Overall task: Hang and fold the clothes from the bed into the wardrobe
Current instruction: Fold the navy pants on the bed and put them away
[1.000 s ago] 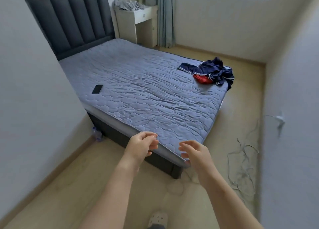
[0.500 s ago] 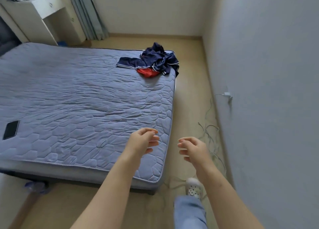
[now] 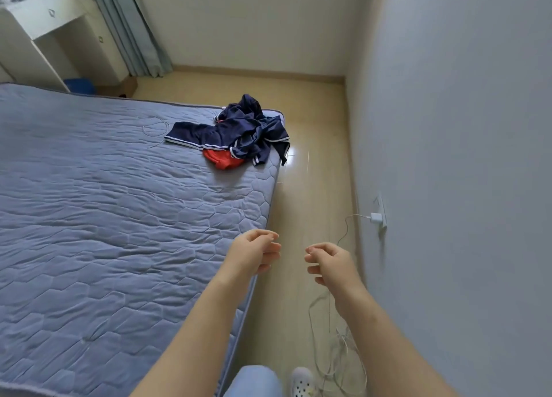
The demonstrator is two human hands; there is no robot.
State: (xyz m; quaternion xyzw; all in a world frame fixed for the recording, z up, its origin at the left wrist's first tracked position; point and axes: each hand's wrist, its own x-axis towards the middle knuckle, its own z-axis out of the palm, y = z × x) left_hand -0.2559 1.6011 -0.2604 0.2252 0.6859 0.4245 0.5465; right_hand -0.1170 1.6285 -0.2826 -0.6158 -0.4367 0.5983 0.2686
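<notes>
A crumpled pile of navy clothes (image 3: 239, 130) with white trim lies at the far right corner of the grey-blue quilted bed (image 3: 104, 217). A red garment (image 3: 222, 160) sticks out from under the pile. My left hand (image 3: 254, 253) hangs over the bed's right edge, fingers loosely curled and holding nothing. My right hand (image 3: 328, 262) is beside it over the floor, also loosely curled and empty. Both hands are well short of the clothes. No wardrobe is in view.
A narrow strip of wooden floor (image 3: 313, 157) runs between the bed and the right wall. A white charger (image 3: 375, 217) is plugged into that wall, with loose cables (image 3: 337, 352) on the floor by my foot. A white desk (image 3: 38, 29) and curtain (image 3: 131, 29) stand at the back left.
The view has swung right and moved forward along the bed's right side; the clothes pile is nearer. Both hands stay raised, loosely curled and empty.
</notes>
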